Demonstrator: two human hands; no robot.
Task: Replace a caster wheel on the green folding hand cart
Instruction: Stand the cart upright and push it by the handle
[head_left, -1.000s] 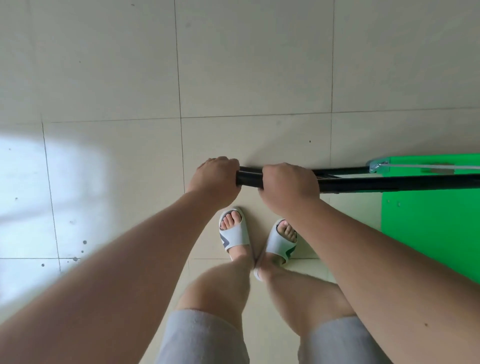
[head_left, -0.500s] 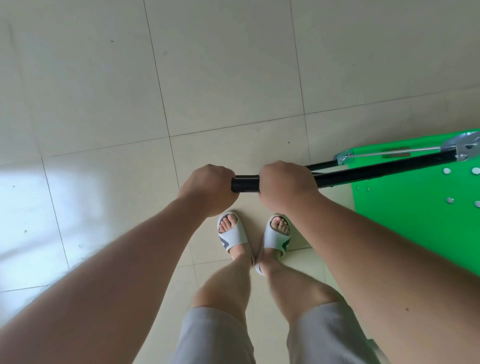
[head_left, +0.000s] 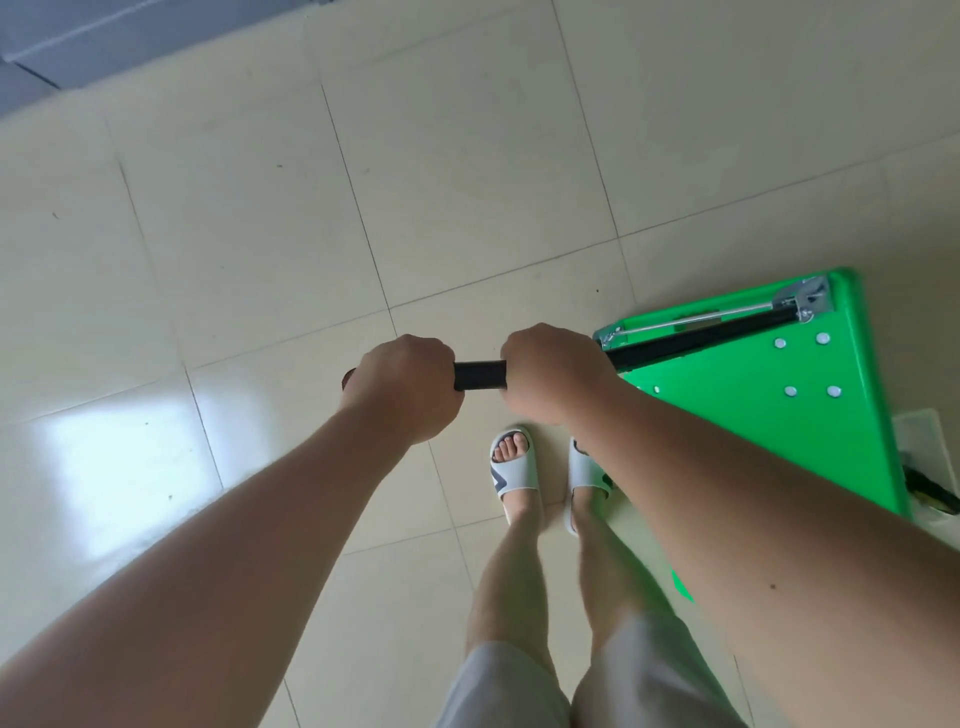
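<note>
1. Green folding hand cart (head_left: 769, 415): a bright green platform at the person's right, over the tiled floor. Its near part is hidden behind the right forearm. Whether its edge touches the floor cannot be told.
2. Handle bar (head_left: 480, 375): a black tube running from the two hands rightward to the platform's upper edge and lying close along it.
3. Left hand (head_left: 400, 387): knuckles up, fingers curled fully round the left end of the handle bar.
4. Right hand (head_left: 553, 371): fingers wrapped round the same bar, just beside the left hand. A short bare stretch of black tube shows between the two.
5. Far hinge bracket (head_left: 802, 301) and near hinge bracket (head_left: 608, 335): silver metal, one at each end of the platform's upper edge.
6. Rod (head_left: 691, 318): thin and silver, spanning the two brackets parallel to the bar.
7. Bolt heads (head_left: 822, 339): four pale round heads in a square group on the green face, near the far bracket.
8. Floor (head_left: 467, 182): glossy cream tiles with thin dark joints. A bright patch of reflected light lies at left, and a grey-blue strip fills the top left corner.
9. Slides (head_left: 511, 470): a white open-toed pair on the person's feet, below the hands. The dark marking on the strap is too blurred to read.
10. Shorts (head_left: 498, 686): light grey, at the bottom edge.
11. White object (head_left: 924, 441): at the right edge beyond the platform, partly hidden. What it is cannot be told.
</note>
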